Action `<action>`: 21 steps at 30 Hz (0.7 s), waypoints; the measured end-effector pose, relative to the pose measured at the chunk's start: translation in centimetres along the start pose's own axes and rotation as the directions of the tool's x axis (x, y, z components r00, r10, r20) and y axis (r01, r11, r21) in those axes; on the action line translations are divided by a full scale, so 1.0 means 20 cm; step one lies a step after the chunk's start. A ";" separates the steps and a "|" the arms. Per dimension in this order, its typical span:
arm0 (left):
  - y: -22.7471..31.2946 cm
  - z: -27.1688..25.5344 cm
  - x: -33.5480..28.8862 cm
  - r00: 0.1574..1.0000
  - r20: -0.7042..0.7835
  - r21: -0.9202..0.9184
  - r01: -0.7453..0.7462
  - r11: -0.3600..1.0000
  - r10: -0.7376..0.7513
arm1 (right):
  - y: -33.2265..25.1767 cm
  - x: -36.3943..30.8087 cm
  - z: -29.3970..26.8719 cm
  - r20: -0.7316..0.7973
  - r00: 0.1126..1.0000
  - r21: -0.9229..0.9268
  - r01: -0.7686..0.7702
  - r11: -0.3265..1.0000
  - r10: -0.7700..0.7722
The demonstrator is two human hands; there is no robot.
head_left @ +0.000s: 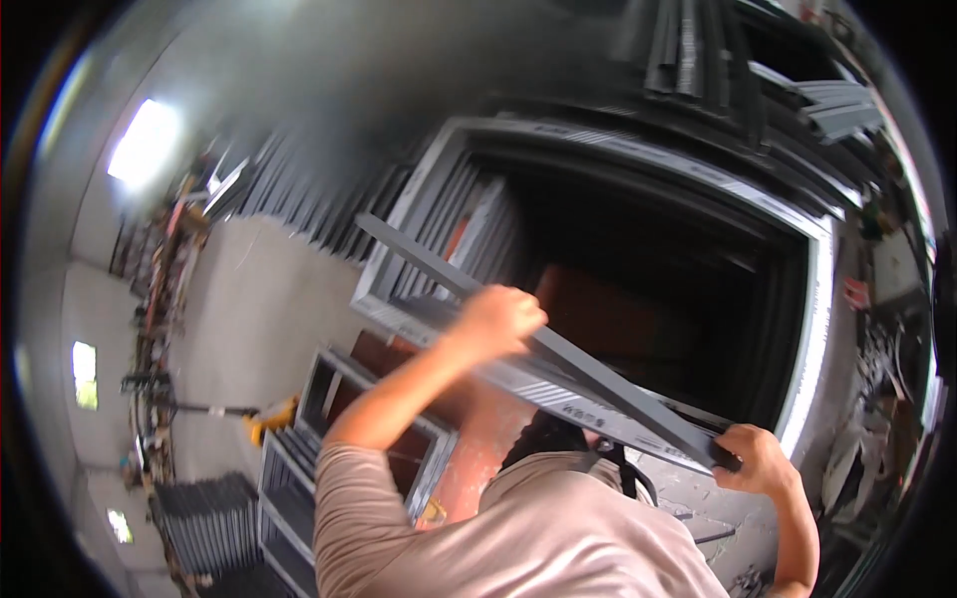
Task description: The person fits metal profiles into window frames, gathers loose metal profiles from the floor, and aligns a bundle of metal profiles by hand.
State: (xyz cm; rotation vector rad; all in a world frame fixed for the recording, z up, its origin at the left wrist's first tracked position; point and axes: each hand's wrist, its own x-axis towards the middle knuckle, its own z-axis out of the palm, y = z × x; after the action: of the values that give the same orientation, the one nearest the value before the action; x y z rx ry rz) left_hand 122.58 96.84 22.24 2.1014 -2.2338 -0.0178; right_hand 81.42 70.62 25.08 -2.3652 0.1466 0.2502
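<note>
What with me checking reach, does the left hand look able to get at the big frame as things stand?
Probably yes: nothing visible seems to block the left hand from the big frame close by, though its fingers hold the bar and might need to let go.

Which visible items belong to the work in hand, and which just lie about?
In hand:
gray bar, in left grip and right grip
large frames behind it, probably

Apparently lying about:
yellow object, left
stacked dark strips, lower left
gray lengths, upper right
</note>
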 end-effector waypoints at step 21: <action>0.26 0.43 -0.05 0.977 0.022 -0.438 0.199 0.877 -0.210 | 0.09 0.23 0.33 -0.190 0.943 -0.123 -0.300 0.946 0.274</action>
State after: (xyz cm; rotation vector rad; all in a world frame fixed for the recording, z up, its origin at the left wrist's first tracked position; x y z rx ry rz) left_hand 116.97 97.77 13.84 2.0466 -1.7647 -0.4593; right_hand 84.74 73.71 18.07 -2.5103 0.5782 0.2024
